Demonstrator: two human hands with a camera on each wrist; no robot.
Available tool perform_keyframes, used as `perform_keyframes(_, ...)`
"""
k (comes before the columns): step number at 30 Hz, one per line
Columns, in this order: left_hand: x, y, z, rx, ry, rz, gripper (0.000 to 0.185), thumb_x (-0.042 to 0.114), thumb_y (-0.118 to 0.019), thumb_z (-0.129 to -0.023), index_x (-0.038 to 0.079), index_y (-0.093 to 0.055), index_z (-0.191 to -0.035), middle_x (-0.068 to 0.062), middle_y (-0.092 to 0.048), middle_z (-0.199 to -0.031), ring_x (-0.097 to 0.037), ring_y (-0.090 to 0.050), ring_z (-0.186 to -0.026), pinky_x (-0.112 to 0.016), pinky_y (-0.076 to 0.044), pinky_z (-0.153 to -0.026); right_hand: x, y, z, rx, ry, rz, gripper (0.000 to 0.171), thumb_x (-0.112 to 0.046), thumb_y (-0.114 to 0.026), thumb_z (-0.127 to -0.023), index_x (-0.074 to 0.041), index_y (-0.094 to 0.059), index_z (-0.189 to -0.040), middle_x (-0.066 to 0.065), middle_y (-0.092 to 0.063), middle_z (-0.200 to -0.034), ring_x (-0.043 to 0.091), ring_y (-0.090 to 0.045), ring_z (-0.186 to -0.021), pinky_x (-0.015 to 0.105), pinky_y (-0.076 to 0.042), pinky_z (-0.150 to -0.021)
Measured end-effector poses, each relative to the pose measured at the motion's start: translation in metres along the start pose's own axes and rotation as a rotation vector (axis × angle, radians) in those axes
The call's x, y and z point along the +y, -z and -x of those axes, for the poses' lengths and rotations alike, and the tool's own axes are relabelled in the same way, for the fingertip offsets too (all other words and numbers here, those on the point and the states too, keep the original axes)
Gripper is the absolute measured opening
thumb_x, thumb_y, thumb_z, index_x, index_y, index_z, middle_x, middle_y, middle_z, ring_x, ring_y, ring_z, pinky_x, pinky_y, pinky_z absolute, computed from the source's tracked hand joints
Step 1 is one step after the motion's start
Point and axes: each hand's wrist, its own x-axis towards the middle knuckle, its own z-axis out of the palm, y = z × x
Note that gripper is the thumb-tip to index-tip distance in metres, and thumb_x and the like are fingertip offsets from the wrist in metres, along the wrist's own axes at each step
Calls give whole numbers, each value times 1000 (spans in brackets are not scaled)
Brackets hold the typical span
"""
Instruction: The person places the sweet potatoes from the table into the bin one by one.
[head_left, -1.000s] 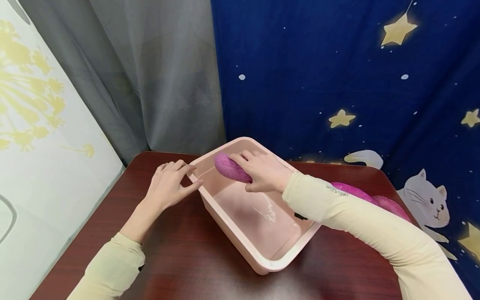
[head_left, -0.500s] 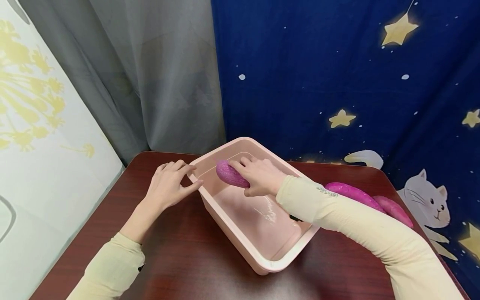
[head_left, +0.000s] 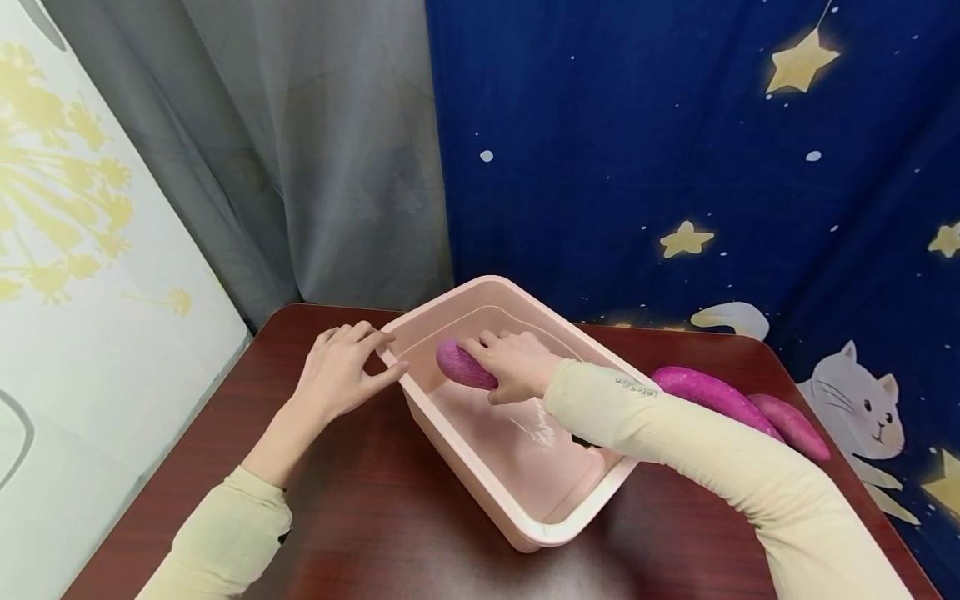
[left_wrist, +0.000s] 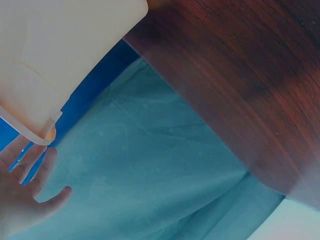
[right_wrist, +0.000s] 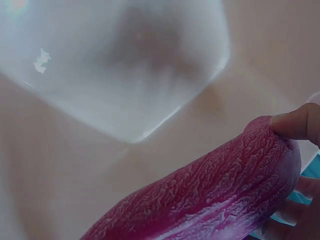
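Observation:
My right hand (head_left: 522,363) grips a wrinkled purple sweet potato (head_left: 463,367) inside a pink plastic bin (head_left: 459,447), above its floor. From the right wrist, the thumb presses one end of the sweet potato (right_wrist: 200,195) and other fingers curl beneath; its far end leaves the frame. At the bin's left corner, my left hand (head_left: 336,368) touches the rim with its fingers. The left wrist view has this hand (left_wrist: 22,192) with fingers extended to the rim and the thumb apart. To the right lie two magenta sweet potatoes (head_left: 712,396), (head_left: 791,425), partly behind the right sleeve.
The bin stands on a dark red-brown wooden table (head_left: 360,500). Behind hang a grey curtain (head_left: 352,167) and a blue curtain (head_left: 585,167) with stars. A white panel (head_left: 90,275) with yellow flowers borders the table's left side.
My right hand has lowered the sweet potato further into the bin, shifting slightly toward me. The right forearm has moved too, showing more of the two sweet potatoes. My left hand has stayed at the rim.

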Motion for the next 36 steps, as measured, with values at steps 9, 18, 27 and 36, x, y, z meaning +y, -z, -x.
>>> perform_keyframes(9,1,0,0,0,-1,-6,44,50,-60,-73,13,-67,-97,-2,-55,-86,-23,-50,-74,-46,-35,-78,-4,-12,-5,-48,8,-33,67,-39,-70,-66,-18,-39,-122,0,-47,-94,17,-51,-79,32,-40,-57)
perform_keyframes(18,1,0,-1,8,-4,-12,44,50,-59,-73,13,-67,-96,-2,-54,-85,-23,-50,-72,-46,-36,-77,-7,-27,-8,-71,36,-64,62,-39,-69,-71,-16,-42,-122,3,-49,-95,18,-52,-82,33,-43,-64)
perform_keyframes(27,1,2,-1,-1,1,-14,44,50,-59,-74,13,-67,-97,-1,-54,-85,-22,-50,-72,-45,-36,-78,-6,-42,-14,-87,62,-93,62,-28,-76,-63,-14,-43,-113,4,-48,-89,21,-53,-78,36,-42,-61)
perform_keyframes(36,2,2,0,2,-4,-17,43,50,-59,-74,13,-67,-95,-1,-54,-83,-21,-50,-71,-45,-36,-77,-11,-44,-13,-192,7,-104,65,-31,-75,-64,-17,-45,-120,2,-50,-95,17,-51,-81,34,-41,-66)
